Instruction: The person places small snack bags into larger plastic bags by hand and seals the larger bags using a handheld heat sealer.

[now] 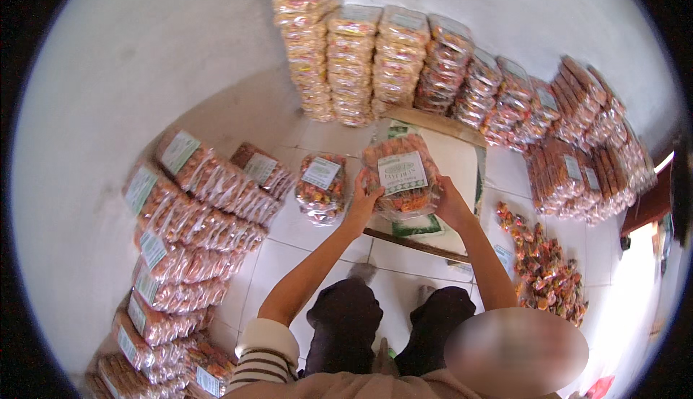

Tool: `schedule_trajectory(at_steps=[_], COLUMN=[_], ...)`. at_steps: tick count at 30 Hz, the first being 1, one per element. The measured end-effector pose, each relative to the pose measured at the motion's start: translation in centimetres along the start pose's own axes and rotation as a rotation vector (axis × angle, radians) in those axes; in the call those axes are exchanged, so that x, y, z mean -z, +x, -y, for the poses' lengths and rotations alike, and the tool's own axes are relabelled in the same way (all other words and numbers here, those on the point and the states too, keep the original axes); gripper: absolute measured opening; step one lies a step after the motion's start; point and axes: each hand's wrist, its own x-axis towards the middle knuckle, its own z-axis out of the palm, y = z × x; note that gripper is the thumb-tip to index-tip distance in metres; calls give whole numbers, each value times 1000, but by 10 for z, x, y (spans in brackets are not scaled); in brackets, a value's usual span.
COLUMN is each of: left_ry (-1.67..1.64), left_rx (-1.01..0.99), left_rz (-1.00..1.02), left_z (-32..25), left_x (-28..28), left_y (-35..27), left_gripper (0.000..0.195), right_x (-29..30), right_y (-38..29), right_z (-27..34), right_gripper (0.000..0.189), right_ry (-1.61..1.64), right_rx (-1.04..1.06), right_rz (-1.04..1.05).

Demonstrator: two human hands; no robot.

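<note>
Between my two hands is a clear plastic pack of orange and brown wrapped pieces, with a white and green label that bears writing. My left hand grips its left side, the thumb on the label's edge. At its right side my right hand holds on, fingers partly hidden behind the pack. Below the pack lies a low board-like surface with a wooden edge and green marks. Just left of my left hand, a short stack of similar labelled packs sits on the floor.
Tall stacks of pale packs and darker packs line the wall. Rows of packs stand at the left, brown packs at the right. Loose wrapped pieces lie heaped on the tiled floor at the right.
</note>
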Motion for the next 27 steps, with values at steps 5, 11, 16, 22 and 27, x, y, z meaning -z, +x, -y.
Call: schedule_trajectory(at_steps=[5,11,16,22,27], left_ry=[194,363,406,395,641], left_rx=[-235,-257,-182,-248,-166], left_rz=[-86,-138,-156,-162,-296], left_z=[-74,-66,-8,34,34], left_x=[74,172,247,270,267], left_y=[-16,-1,28,56,76], left_gripper=[74,69,68,63,73], right_x=[-101,-151,-149,-122,-114], right_y=[45,131,177,205,233], right_z=[-1,-98,-174,-204,-213], right_gripper=[58,70,64,47,59], right_ry=[-347,-354,-362,-723,-439], right_rx=[116,186,67,153,85], right_rz=[-56,45,-23,-100,-323])
